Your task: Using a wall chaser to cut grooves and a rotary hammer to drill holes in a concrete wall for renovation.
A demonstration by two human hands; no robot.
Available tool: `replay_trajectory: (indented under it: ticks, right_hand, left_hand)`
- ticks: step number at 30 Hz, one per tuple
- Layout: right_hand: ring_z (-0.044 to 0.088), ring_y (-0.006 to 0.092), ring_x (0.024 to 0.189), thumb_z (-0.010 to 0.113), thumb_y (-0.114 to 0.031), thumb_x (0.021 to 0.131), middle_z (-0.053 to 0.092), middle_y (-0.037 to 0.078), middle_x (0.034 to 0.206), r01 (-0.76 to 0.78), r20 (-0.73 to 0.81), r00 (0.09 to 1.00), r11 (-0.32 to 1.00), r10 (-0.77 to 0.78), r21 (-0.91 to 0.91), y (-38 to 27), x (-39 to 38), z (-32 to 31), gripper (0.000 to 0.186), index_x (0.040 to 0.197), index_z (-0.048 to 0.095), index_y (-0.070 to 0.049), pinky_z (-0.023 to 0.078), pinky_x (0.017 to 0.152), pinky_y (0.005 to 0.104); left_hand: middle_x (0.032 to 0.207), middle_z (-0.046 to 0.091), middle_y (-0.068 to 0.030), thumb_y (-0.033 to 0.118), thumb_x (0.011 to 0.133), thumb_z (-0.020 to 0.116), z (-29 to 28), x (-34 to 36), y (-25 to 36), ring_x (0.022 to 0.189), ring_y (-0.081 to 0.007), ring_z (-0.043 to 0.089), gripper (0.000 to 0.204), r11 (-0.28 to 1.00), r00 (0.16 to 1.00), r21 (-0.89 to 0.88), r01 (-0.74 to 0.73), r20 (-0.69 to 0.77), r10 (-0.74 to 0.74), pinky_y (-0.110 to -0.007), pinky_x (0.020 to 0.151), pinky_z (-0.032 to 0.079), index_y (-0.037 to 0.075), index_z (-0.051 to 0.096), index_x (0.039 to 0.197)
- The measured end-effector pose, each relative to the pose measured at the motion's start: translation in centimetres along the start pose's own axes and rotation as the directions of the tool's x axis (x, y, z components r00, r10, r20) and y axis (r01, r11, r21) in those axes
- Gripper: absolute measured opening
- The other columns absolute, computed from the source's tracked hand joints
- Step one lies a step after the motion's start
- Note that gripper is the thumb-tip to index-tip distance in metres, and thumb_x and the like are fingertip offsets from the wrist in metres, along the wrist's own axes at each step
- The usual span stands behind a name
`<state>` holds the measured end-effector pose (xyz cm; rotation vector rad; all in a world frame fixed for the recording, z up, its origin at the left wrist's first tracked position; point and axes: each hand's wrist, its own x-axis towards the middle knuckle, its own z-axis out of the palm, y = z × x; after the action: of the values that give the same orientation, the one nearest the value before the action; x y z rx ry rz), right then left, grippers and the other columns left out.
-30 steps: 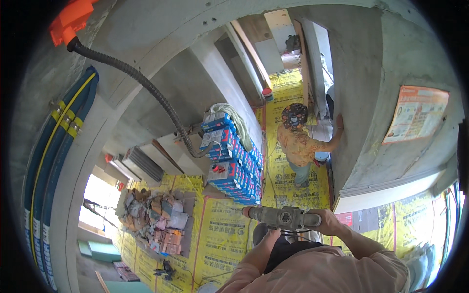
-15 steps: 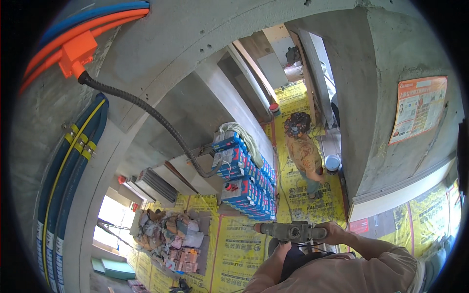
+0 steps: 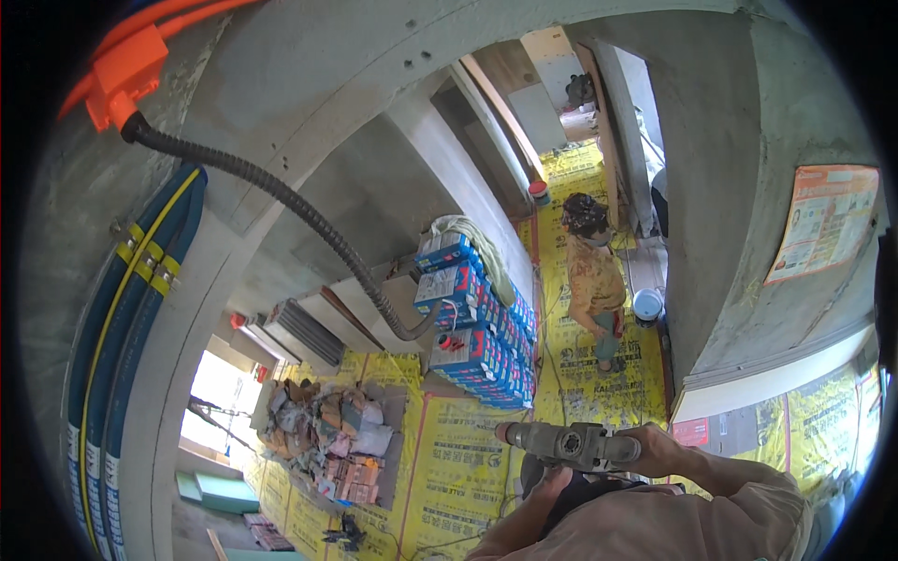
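Note:
At the bottom middle I hold a grey-green rotary hammer drill (image 3: 572, 443) level in front of my chest, its chuck end to the left. My right hand (image 3: 652, 451) is closed round the grip at its rear, on the right. Under the front part of the tool's body, my left hand (image 3: 552, 482) is closed against it; the tool hides most of those fingers. A thin bit at the chuck is hard to make out.
Yellow printed sheeting (image 3: 458, 467) covers the floor. Stacked blue boxes (image 3: 468, 351) stand ahead, a rubble heap (image 3: 323, 421) to the left. Another person (image 3: 594, 280) stands beyond, near a bucket (image 3: 646, 305). A black corrugated hose (image 3: 281, 192) hangs from an orange box (image 3: 128, 75).
The drill and both my hands sit slightly farther right in the picture. The whole view has shifted a little. Beyond, the other person has turned and stands more upright.

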<state>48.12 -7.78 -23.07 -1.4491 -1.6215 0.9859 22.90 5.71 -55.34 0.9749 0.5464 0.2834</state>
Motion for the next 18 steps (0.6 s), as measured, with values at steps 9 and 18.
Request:
replay_trajectory:
  ticks: [9,18]
  right_hand:
    - [0.070,0.0335,0.077,0.076,-0.013,0.076,0.070,0.017,0.082,-0.026,0.095,0.995,0.999,0.022,0.040,-0.4,0.1,0.7,0.024,0.095,0.068,-0.002,0.053,0.066,0.0397]
    - [0.072,0.0281,0.083,0.080,-0.012,0.075,0.073,0.017,0.088,0.002,-0.117,0.993,0.999,0.003,0.046,4.4,-2.7,2.4,0.030,0.099,0.069,0.002,0.055,0.074,0.0379]
  left_hand:
    - [0.136,0.056,-0.0084,0.033,0.101,0.054,-0.3,-1.5,1.3,0.122,-0.0231,0.057,0.042,0.970,0.985,-0.243,-0.012,-0.172,-0.031,-0.042,0.107,0.045,0.009,0.051,0.135]
    - [0.136,0.056,-0.0088,0.034,0.102,0.053,3.0,0.3,1.4,0.122,-0.0236,0.057,0.042,0.858,0.886,-0.416,-0.302,-0.454,0.092,-0.043,0.107,0.045,0.008,0.051,0.135]
